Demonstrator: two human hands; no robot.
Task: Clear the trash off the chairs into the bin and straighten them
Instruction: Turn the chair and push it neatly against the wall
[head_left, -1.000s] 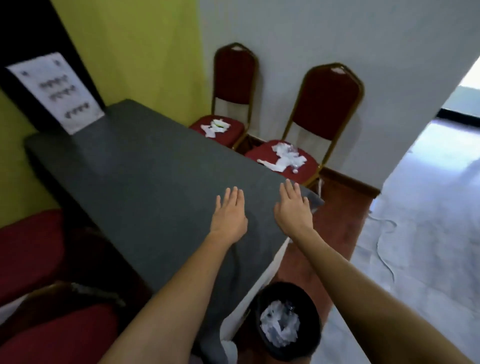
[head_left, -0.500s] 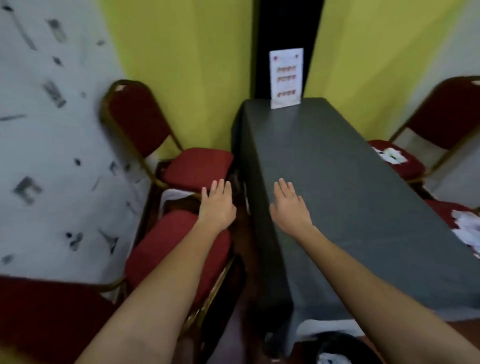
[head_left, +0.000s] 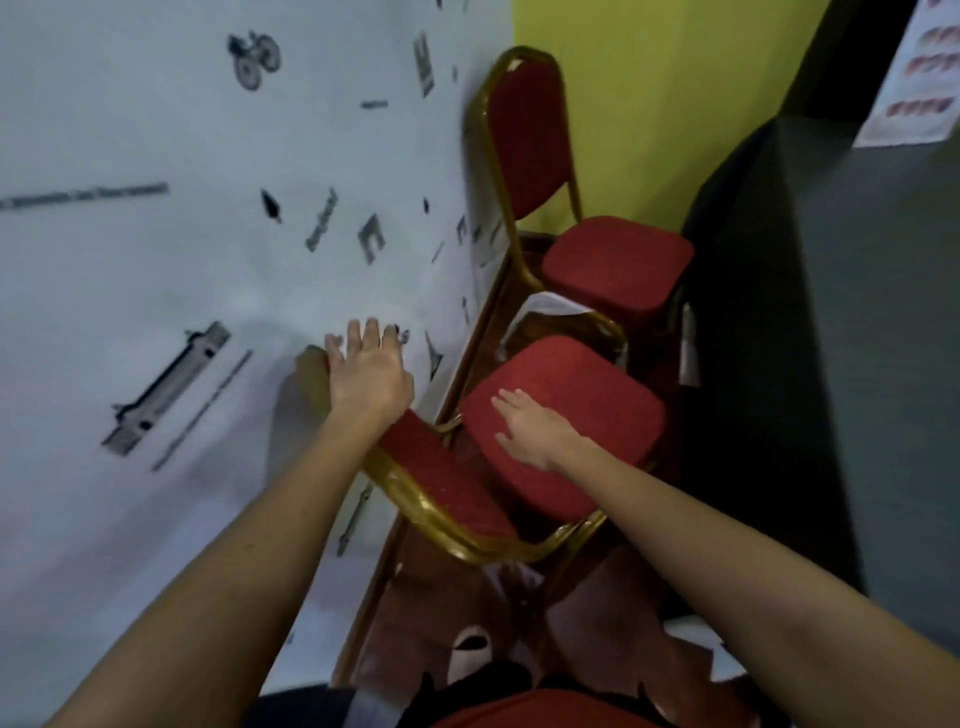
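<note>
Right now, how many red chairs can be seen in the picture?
2 whole chairs: the near chair under both hands, and the far chair by the yellow wall. A red edge at the bottom may be a third.

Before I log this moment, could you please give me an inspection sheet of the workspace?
Surface: dark floor under the chairs, mostly hidden.
Job's things: near chair and far chair, red seats bare; no trash or bin in view.
Clutter: nothing seen.
Hands: left hand open at the near chair's backrest top; right hand flat, open over its seat.
Cables: nothing seen.
Surroundings: white printed wall on the left, yellow wall, grey-covered table on the right.
</note>
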